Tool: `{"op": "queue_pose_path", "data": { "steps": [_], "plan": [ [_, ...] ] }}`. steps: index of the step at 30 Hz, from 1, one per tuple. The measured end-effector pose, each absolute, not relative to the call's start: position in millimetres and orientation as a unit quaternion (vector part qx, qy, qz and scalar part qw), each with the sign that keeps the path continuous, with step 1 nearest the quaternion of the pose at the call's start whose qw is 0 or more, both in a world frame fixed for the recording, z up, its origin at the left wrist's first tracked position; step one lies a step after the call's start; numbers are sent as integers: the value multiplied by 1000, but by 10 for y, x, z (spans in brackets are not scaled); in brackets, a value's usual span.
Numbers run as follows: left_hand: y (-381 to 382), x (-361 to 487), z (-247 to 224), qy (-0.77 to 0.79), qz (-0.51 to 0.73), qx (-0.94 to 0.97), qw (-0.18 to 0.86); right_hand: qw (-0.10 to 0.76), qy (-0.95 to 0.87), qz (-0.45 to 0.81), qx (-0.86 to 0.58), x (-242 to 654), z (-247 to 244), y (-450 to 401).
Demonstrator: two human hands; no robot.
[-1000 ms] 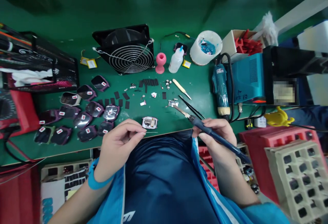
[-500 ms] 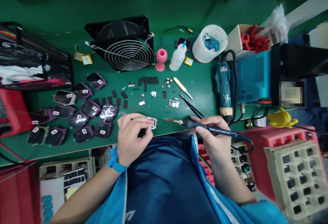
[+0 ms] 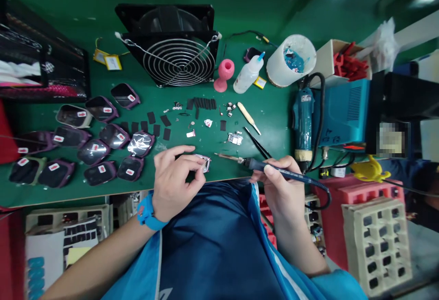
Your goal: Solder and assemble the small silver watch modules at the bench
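Observation:
My left hand (image 3: 176, 176) is closed in a pinch, thumb and forefinger at a small open watch case (image 3: 206, 164) by the table's front edge. Most of that case is hidden under my fingers; the upper fingers are spread. In my right hand (image 3: 281, 181) is a soldering iron (image 3: 259, 166), gripped like a pen. Its bare tip points left and is a short way from the case, not touching it. Behind the iron lie black tweezers (image 3: 257, 142), a cream-handled tool (image 3: 248, 118) and a small circuit board (image 3: 235, 138).
Several purple-framed watch bodies (image 3: 115, 135) cover the left side. A fan (image 3: 181, 62) stands at the back, beside a pink holder (image 3: 223, 76), a white dropper bottle (image 3: 247, 76) and a white tub (image 3: 274, 64). At right are a teal soldering station (image 3: 346, 110) and a corded tool (image 3: 303, 117).
My view has shifted a little, so the watch bodies appear further left. The left forefinger and neighbouring fingers have spread slightly. Soldering iron and watch case keep nearly the same gap.

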State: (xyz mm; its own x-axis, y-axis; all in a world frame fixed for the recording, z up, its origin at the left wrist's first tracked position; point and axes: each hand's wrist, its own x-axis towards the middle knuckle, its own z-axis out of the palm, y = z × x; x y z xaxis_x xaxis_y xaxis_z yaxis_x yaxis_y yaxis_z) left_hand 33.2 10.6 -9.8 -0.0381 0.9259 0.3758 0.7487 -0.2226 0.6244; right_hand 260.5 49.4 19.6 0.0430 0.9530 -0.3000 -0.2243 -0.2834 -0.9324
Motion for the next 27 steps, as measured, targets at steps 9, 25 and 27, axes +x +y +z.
{"op": "queue_pose_path", "data": {
  "steps": [9, 25, 27],
  "plan": [
    [109, 315, -110, 606, 380, 689, 118, 452, -286, 620, -574, 2618, 194, 521],
    [113, 319, -100, 604, 374, 694, 118, 448, -254, 631, -581, 2539, 173, 525],
    [114, 321, -100, 603, 372, 696, 117, 445, -258, 632, -580, 2541, 175, 526]
  ]
}}
